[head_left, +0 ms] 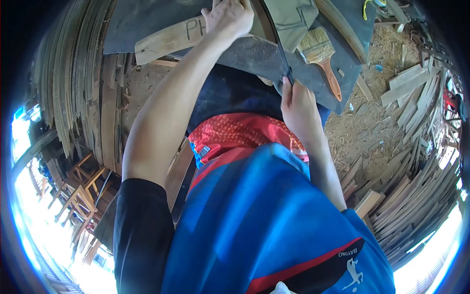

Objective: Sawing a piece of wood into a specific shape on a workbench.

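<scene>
My left hand (228, 18) lies on a pale wooden piece (164, 43) with pencilled marks at the top of the view. Its thumb is spread, and its other fingertips pass partly out of the picture. To the right, my right hand (299, 100) is closed around the near end of a long, thin, dark strip-like tool (275, 34). The tool runs up past the wood and beyond the upper edge; its exact kind I cannot make out. Beside it lie a greenish-grey sheet or cloth (290, 22) and a wide paintbrush (318, 48) with a wooden handle.
The dark worktop (249, 55) carries a curved wooden piece (342, 30) at its right. Stacked planks (73, 73) stand at the left, with wooden chair frames (81, 201) below them. Wood shavings (360, 130) and more piled planks (416, 196) cover the right side.
</scene>
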Demonstrator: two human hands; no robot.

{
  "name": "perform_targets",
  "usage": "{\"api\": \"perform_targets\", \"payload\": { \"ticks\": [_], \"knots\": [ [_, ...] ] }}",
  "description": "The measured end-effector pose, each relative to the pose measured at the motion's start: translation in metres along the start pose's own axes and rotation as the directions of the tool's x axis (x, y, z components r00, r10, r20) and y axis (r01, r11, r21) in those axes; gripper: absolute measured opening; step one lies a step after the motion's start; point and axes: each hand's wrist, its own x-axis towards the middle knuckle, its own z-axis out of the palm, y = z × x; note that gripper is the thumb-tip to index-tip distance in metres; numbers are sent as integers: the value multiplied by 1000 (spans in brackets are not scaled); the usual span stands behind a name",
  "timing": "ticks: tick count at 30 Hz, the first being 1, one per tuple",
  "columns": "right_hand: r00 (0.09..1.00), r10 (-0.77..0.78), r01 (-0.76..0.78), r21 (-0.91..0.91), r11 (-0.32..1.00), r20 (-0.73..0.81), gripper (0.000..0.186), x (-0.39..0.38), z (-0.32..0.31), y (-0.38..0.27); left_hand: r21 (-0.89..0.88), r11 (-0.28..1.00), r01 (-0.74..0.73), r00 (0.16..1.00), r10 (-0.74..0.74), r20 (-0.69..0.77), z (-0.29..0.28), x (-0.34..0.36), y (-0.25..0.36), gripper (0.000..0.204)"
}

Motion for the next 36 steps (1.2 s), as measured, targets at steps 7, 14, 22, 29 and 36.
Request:
{"api": "perform_targets", "payload": {
  "ticks": [7, 14, 22, 29, 36],
  "knots": [
    [993, -87, 86, -14, 996, -86, 41, 22, 1, -5, 41, 999, 3, 999, -4, 37, 2, 2, 7, 55],
    [990, -37, 45, 56, 997, -135, 40, 51, 4, -7, 58, 993, -102, 992, 97, 82, 4, 7, 5, 56],
    [999, 31, -31, -23, 999, 16, 42, 6, -4, 2, -34, 985, -169, 985, 170, 28, 24, 20, -20, 57],
    [960, -237, 212, -168, 963, -146, 42, 39, 13, 0, 156, 972, -176, 980, 189, -69, 13, 0, -1, 53],
    [998, -12, 9, -32, 999, -66, 39, 26, -3, 1, -35, 995, -96, 994, 93, -60, 7, -23, 21, 53]
  ]
}}
